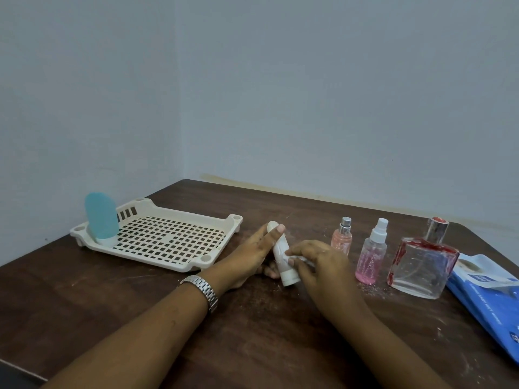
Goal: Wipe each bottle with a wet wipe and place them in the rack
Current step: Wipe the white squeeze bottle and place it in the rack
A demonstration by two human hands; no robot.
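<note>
Left hand [252, 251]: forearm comes in from 7 o'clock, fingers wrapped round the white bottle [281, 255], thumb tip up near its rounded far end, other fingertips showing beneath it. Metal link watch [203, 290] on that wrist.

Right hand [320, 265]: comes in from 5 o'clock, knuckles up, fingers curled, pinching a small white wet wipe [298, 258] against the lower half of the white bottle. Most of the wipe is hidden under the fingers.

White bottle: mid-desk, tilted, wider cap end toward the person. Cannot tell whether the cap touches the desk [266, 332].

Counts: 5 bottles, 1 rack, 1 wipe in use, 1 wipe pack.
- 1 held (white, opaque, cylindrical).
- 1 in the rack [168, 240]: blue bottle [101, 217], matte, rounded top, standing on its white cap at the rack's left corner, 10 o'clock from the hands.
- 3 upright in a row at 2–3 o'clock: small pink bottle [341, 240] with silver sprayer; taller pink spray bottle [370, 256], clear with white nozzle; square glass bottle [421, 262], clear, red smears, silver neck.

Rack: cream plastic, shallow, square-hole grid floor, round sockets at the corners.

Wipe pack [486, 299]: blue soft film, flat at 4 o'clock, at the desk edge.

Desk: dark brown wood grain, pale specks scattered.
</note>
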